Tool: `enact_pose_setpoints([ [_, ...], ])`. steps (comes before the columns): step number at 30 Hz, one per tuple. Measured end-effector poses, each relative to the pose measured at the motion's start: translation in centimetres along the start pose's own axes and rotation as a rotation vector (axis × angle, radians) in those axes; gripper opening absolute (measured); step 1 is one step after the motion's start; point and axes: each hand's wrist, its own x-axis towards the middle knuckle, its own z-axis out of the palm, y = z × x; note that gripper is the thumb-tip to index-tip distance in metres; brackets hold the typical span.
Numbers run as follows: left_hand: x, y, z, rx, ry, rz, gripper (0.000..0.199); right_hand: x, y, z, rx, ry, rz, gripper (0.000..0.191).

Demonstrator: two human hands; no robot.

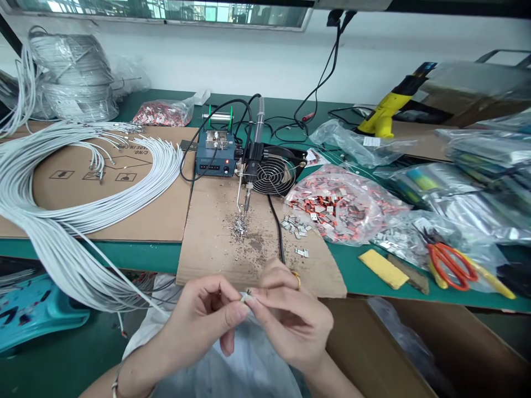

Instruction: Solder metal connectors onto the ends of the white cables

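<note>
My left hand (209, 312) and my right hand (292, 315) meet in front of my lap, just past the near edge of the cardboard. Both are closed in a pinch, fingertips almost touching. Between them shows a small whitish piece (245, 297), which looks like the end of a white cable; the fingers cover most of it. A single white cable (120, 273) runs from the large bundle of white cables (74, 218) and disappears behind my left hand. Beyond the hands, a soldering iron (254, 149) is held in a stand, its tip pointing down over solder scraps (239, 228).
Loose metal connector shells (295, 225) lie on the cardboard mat (215, 257). Around it stand a soldering station (214, 157), a fan (274, 174) and a bag of orange-and-white connectors (344, 204). Farther right are a yellow sponge (383, 268), orange-handled pliers (451, 262) and a yellow heat gun (385, 110).
</note>
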Motion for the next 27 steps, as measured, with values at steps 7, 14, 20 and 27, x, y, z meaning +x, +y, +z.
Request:
enact_pose_setpoints([
  [7,-0.1,-0.3,0.1,0.006,-0.005,0.006,0.041,-0.3,0.6,-0.3,-0.027,-0.013,-0.101,0.029],
  [14,-0.3,0.0,0.3,0.042,0.013,0.003,0.04,-0.4,0.6,-0.7,0.062,-0.054,-0.02,0.025],
  [20,-0.3,0.0,0.4,0.118,0.033,-0.013,0.035,0.1,0.1,-1.5,0.114,-0.146,0.127,0.016],
  [27,-0.5,-0.1,0.4,0.221,0.052,0.02,0.032,0.7,-0.5,-2.3,0.112,-0.217,0.206,0.012],
])
